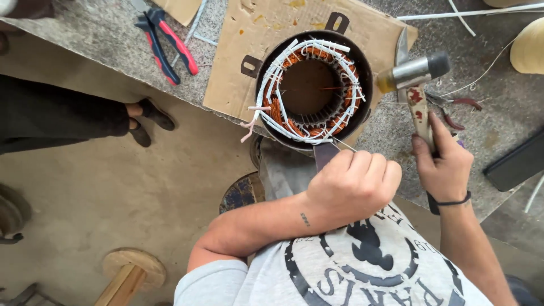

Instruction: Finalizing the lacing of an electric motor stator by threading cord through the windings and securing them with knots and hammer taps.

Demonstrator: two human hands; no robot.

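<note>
A round motor stator [311, 88] with copper windings and white lacing stands on a sheet of cardboard [238, 73] at the bench edge. My left hand [354, 184] is closed around a flat dark metal tool [324, 154] whose tip rests against the stator's near rim. My right hand [445, 161] grips the worn wooden handle of a hammer [413, 71], whose metal head with a dark face is raised just right of the stator.
Red and blue pliers [164, 42] lie on the stone bench at the back left. Small red-handled pliers [453, 107] lie right of the hammer. A dark flat object [518, 161] is at the right. Another person's feet [144, 119] stand on the floor at left.
</note>
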